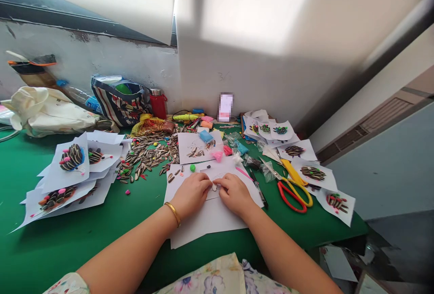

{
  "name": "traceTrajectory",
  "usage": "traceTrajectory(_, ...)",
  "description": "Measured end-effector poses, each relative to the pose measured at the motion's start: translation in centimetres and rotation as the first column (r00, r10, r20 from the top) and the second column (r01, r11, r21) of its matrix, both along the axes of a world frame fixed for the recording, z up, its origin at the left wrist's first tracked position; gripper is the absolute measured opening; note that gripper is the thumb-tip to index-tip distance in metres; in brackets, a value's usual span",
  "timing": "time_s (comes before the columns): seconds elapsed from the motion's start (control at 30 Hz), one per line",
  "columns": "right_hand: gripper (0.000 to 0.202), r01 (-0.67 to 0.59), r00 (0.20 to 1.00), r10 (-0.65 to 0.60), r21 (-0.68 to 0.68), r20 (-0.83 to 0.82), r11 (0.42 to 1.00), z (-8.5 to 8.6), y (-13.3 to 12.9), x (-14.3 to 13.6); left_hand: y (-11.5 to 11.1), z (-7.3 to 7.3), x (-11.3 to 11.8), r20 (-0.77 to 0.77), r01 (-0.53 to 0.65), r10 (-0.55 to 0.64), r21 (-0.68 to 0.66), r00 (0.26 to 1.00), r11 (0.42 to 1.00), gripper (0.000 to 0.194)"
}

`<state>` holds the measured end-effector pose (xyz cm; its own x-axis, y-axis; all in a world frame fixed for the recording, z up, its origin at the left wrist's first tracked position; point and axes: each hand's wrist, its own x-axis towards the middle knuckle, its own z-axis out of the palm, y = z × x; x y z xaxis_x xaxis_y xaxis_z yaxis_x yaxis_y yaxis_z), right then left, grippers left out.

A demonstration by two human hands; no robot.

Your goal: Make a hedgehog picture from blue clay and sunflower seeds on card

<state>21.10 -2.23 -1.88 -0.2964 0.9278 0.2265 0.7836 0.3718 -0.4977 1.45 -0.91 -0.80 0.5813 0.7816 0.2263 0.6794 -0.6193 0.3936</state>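
Note:
Over white paper sheets [210,221] on the green table, my left hand [195,191] and my right hand [234,193] nearly meet at the fingertips. A small pale piece [214,187] lies between them, touched by the closed fingers of both hands; what it is cannot be made out. A green clay ball [192,168] and a small dark lump [208,166] sit on the paper just beyond my hands. Several sunflower seeds [171,178] are at the sheet's left edge. A black pen [259,190] rests to the right of my right hand.
Loose sunflower seeds [149,154] spread at the back left. Papers with seed-and-clay figures [72,158] are stacked left, with more figures [313,173] at the right. Red-and-yellow scissors [293,196] lie right of the pen. A red bottle [158,104] and bags [118,99] stand behind.

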Motion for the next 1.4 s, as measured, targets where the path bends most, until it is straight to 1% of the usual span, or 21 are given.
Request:
traceTrajectory(0.3, 0.041, -0.019, 1.0, 0.019, 0.015, 0.0, 1.0, -0.2, 0.1, 0.2, 0.0, -0.1, 0.0, -0.003, -0.007, 0.007, 0.006, 1.0, 1.0, 0.024)
traceTrajectory(0.5, 0.042, -0.023, 1.0, 0.023, -0.006, -0.01, 1.0, 0.0, 0.1, 0.2, -0.2, 0.2, 0.1, -0.011, -0.006, 0.006, 0.005, 1.0, 1.0, 0.028)
traceTrajectory(0.7, 0.043, -0.034, 0.999, 0.032, -0.043, -0.035, 0.999, 0.2, 0.2, 0.4, -0.1, 0.0, 0.1, -0.032, 0.0, 0.001, 0.015, 0.999, 1.0, 0.027)
traceTrajectory(0.8, 0.044, -0.062, 0.997, 0.057, -0.081, -0.057, 0.995, 0.4, 0.3, 0.8, -0.1, -0.1, 0.0, -0.031, 0.005, -0.005, 0.022, 1.0, 1.0, 0.026)
traceTrajectory(0.97, 0.047, -0.143, 0.988, 0.133, -0.132, -0.082, 0.981, 0.7, 0.4, 1.5, 0.0, -0.2, 0.0, -0.02, 0.009, -0.009, 0.023, 1.0, 1.0, 0.026)
traceTrajectory(1.2, 0.048, -0.129, 0.992, 0.126, -0.106, -0.03, 0.986, 0.7, 0.6, 1.5, 0.0, -0.3, 0.0, -0.017, 0.003, -0.002, 0.028, 1.0, 1.0, 0.024)
traceTrajectory(1.4, 0.046, -0.111, 0.993, 0.109, -0.067, -0.043, 0.991, 0.2, 1.1, 1.5, -0.1, 0.1, 0.1, -0.034, 0.001, 0.001, 0.038, 0.999, 0.999, 0.022)
